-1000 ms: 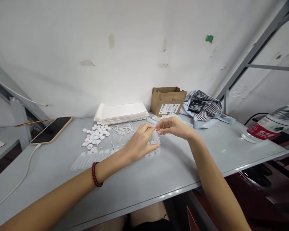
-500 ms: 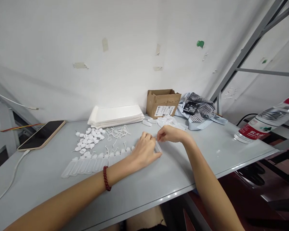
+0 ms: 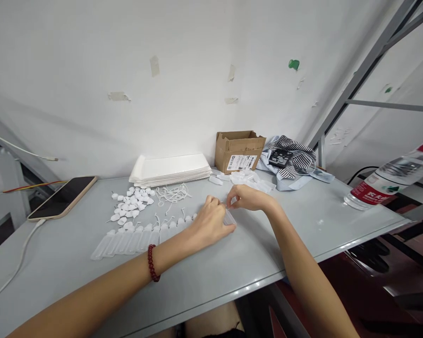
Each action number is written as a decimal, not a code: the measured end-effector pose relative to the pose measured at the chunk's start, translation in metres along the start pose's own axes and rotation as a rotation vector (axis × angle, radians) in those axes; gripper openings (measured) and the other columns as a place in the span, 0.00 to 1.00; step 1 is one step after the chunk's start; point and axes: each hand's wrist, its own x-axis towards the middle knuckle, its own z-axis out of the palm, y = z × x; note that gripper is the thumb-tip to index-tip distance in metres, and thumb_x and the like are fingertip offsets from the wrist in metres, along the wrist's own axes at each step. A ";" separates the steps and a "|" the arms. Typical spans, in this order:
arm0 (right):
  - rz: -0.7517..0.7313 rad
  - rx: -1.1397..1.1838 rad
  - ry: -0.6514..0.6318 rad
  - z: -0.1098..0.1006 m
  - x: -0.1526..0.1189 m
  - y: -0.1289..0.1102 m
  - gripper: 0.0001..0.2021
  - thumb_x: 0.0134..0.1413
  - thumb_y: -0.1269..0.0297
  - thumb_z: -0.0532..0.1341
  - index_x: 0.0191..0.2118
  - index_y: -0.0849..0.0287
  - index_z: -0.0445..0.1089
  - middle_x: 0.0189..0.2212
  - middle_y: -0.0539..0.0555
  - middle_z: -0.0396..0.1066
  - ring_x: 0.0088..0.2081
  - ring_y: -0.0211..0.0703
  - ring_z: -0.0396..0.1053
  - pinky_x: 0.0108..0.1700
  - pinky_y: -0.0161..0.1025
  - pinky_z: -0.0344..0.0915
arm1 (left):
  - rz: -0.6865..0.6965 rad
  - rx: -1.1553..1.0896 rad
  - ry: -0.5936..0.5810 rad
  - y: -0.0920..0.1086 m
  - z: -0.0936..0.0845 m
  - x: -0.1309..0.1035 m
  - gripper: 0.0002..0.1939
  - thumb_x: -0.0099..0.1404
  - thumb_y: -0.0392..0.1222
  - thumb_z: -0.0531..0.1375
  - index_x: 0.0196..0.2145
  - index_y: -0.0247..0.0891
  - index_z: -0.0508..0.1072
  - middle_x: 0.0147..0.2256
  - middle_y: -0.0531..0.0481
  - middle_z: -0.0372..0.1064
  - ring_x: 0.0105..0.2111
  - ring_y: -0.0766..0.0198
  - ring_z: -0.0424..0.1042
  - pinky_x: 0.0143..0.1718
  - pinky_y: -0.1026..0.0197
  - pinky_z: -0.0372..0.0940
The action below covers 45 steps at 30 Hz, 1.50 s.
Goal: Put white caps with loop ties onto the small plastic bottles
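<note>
Your left hand (image 3: 211, 221) is curled around a small clear plastic tube (image 3: 230, 218), pinning it low against the tabletop (image 3: 232, 267) at the right end of the row of clear tubes (image 3: 141, 234). Your right hand (image 3: 248, 198) sits just beyond it, fingers pinched narrow on something tiny at the tube's far tip; what it is, I cannot tell.

The likely trouble is slippage. The tube looks smooth and light, so a sideways push from the right hand could roll it out of your grip. Your left wrist, with the red bead bracelet (image 3: 151, 263), lies close to the row, and a careless shift could scatter those tubes. The white caps (image 3: 132, 204) and the loose white strings (image 3: 172, 192) lie farther off to the left, so blind reaching could knock them about.
</note>
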 end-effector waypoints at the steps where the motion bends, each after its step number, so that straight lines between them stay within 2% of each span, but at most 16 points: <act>1: -0.005 -0.006 0.006 0.000 0.000 0.000 0.09 0.44 0.75 0.61 0.30 0.57 0.78 0.32 0.53 0.74 0.33 0.43 0.68 0.34 0.36 0.62 | 0.001 0.000 0.001 0.000 0.000 0.000 0.21 0.57 0.47 0.59 0.43 0.27 0.72 0.39 0.38 0.65 0.46 0.49 0.60 0.47 0.53 0.61; 5: -0.033 -0.023 0.046 0.000 -0.001 -0.002 0.10 0.44 0.76 0.62 0.30 0.56 0.78 0.33 0.52 0.75 0.33 0.42 0.68 0.34 0.35 0.63 | 0.017 0.021 0.028 0.000 0.001 0.000 0.20 0.57 0.46 0.59 0.44 0.29 0.72 0.38 0.39 0.66 0.46 0.49 0.60 0.47 0.53 0.61; 8: -0.049 -0.045 0.126 0.000 -0.001 -0.004 0.09 0.45 0.75 0.63 0.29 0.55 0.78 0.33 0.51 0.74 0.33 0.41 0.69 0.34 0.34 0.64 | 0.032 0.047 0.038 0.000 0.001 -0.001 0.17 0.57 0.45 0.58 0.39 0.30 0.73 0.36 0.39 0.66 0.45 0.48 0.60 0.46 0.52 0.62; 11: -0.018 -0.096 0.315 0.003 0.003 -0.005 0.08 0.51 0.74 0.60 0.34 0.58 0.76 0.38 0.55 0.73 0.38 0.45 0.69 0.40 0.38 0.65 | 0.048 0.073 0.040 -0.001 0.001 -0.002 0.12 0.58 0.45 0.58 0.34 0.32 0.72 0.36 0.40 0.66 0.45 0.48 0.61 0.45 0.52 0.63; 13: 0.015 -0.150 0.459 0.007 0.009 -0.006 0.10 0.55 0.74 0.56 0.39 0.61 0.75 0.43 0.60 0.71 0.46 0.51 0.66 0.46 0.44 0.63 | 0.063 0.093 0.052 -0.001 0.002 -0.003 0.10 0.58 0.44 0.57 0.32 0.33 0.71 0.36 0.40 0.66 0.44 0.48 0.62 0.44 0.52 0.64; 15: 0.020 -0.205 0.550 0.013 0.018 -0.007 0.12 0.58 0.74 0.53 0.42 0.63 0.73 0.46 0.63 0.70 0.51 0.55 0.62 0.50 0.48 0.60 | 0.080 0.117 0.063 -0.001 0.002 -0.005 0.09 0.59 0.43 0.57 0.31 0.33 0.71 0.35 0.39 0.66 0.44 0.48 0.62 0.43 0.52 0.64; 18: -0.024 -0.264 0.576 0.024 0.033 -0.007 0.14 0.59 0.75 0.53 0.45 0.63 0.72 0.49 0.62 0.69 0.53 0.54 0.61 0.53 0.48 0.59 | 0.093 0.131 0.059 0.002 -0.001 -0.010 0.11 0.60 0.45 0.58 0.32 0.32 0.70 0.34 0.39 0.67 0.44 0.48 0.63 0.44 0.51 0.64; 21: -0.056 -0.292 0.563 0.034 0.046 -0.004 0.13 0.60 0.72 0.53 0.46 0.62 0.72 0.53 0.63 0.67 0.56 0.55 0.59 0.54 0.50 0.60 | 0.083 0.094 0.104 -0.002 -0.012 -0.018 0.17 0.61 0.50 0.58 0.38 0.31 0.70 0.38 0.39 0.67 0.45 0.47 0.62 0.46 0.50 0.64; 24: -0.076 -0.293 0.542 0.042 0.056 0.003 0.14 0.62 0.65 0.52 0.45 0.61 0.73 0.56 0.64 0.65 0.58 0.56 0.58 0.55 0.53 0.60 | 0.012 0.071 0.184 -0.024 -0.030 -0.033 0.15 0.63 0.46 0.55 0.42 0.32 0.70 0.41 0.40 0.68 0.48 0.49 0.62 0.48 0.50 0.62; 28: -0.067 -0.272 0.513 0.046 0.063 0.009 0.16 0.63 0.63 0.50 0.46 0.61 0.73 0.55 0.64 0.65 0.57 0.55 0.60 0.55 0.53 0.59 | -0.139 0.123 0.279 -0.080 -0.055 -0.061 0.15 0.65 0.34 0.48 0.42 0.31 0.72 0.42 0.39 0.69 0.49 0.51 0.62 0.50 0.50 0.62; 30: -0.045 -0.259 0.504 0.047 0.065 0.009 0.17 0.64 0.63 0.48 0.46 0.60 0.73 0.56 0.62 0.65 0.57 0.57 0.60 0.55 0.55 0.59 | -0.109 0.217 0.316 -0.106 -0.066 -0.073 0.15 0.65 0.33 0.47 0.40 0.31 0.73 0.44 0.38 0.67 0.51 0.49 0.59 0.50 0.49 0.62; 32: -0.018 -0.242 0.501 0.048 0.066 0.009 0.17 0.64 0.62 0.48 0.45 0.59 0.74 0.57 0.61 0.64 0.57 0.59 0.59 0.54 0.57 0.59 | -0.044 0.277 0.302 -0.123 -0.073 -0.079 0.16 0.65 0.32 0.48 0.40 0.31 0.74 0.43 0.39 0.68 0.49 0.48 0.59 0.50 0.47 0.61; 36: -0.004 -0.186 0.504 0.049 0.064 0.008 0.17 0.63 0.62 0.49 0.40 0.59 0.75 0.53 0.62 0.68 0.55 0.57 0.62 0.53 0.54 0.60 | -0.050 0.336 0.196 -0.129 -0.074 -0.080 0.16 0.63 0.29 0.49 0.41 0.33 0.75 0.44 0.40 0.69 0.50 0.47 0.58 0.48 0.46 0.61; 40: -0.039 -0.115 0.523 0.045 0.056 0.006 0.16 0.61 0.63 0.51 0.35 0.60 0.76 0.45 0.60 0.75 0.49 0.53 0.69 0.52 0.49 0.62 | -0.076 0.337 0.166 -0.125 -0.067 -0.078 0.17 0.59 0.27 0.50 0.36 0.36 0.77 0.42 0.40 0.70 0.49 0.48 0.60 0.48 0.46 0.60; 42: -0.049 -0.075 0.554 0.040 0.051 0.004 0.16 0.60 0.63 0.51 0.35 0.60 0.76 0.41 0.59 0.76 0.46 0.52 0.71 0.50 0.48 0.64 | -0.080 0.330 0.168 -0.126 -0.064 -0.078 0.17 0.58 0.26 0.51 0.34 0.36 0.78 0.41 0.40 0.70 0.49 0.48 0.60 0.47 0.47 0.60; 45: -0.045 -0.007 0.632 0.035 0.044 0.002 0.16 0.59 0.62 0.51 0.40 0.59 0.76 0.42 0.58 0.76 0.46 0.52 0.71 0.49 0.49 0.64 | -0.082 0.313 0.175 -0.128 -0.063 -0.079 0.17 0.57 0.24 0.51 0.34 0.37 0.77 0.40 0.41 0.71 0.48 0.49 0.61 0.47 0.49 0.60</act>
